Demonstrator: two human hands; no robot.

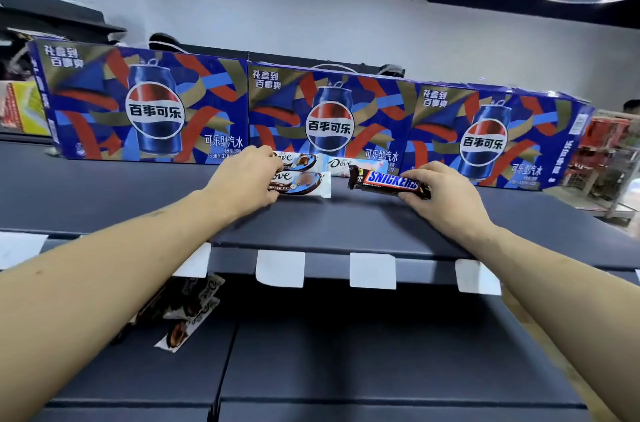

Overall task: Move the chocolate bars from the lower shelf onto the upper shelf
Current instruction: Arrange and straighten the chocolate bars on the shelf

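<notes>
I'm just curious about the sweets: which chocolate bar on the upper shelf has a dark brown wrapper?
The Snickers bar, held by the right hand in front of the Pepsi boxes. The Dove bars beside it are white and blue.

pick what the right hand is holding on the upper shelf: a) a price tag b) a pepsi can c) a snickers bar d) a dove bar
c: the right hand grips a brown snickers bar on the upper shelf, while the left hand holds a dove bar.
</notes>
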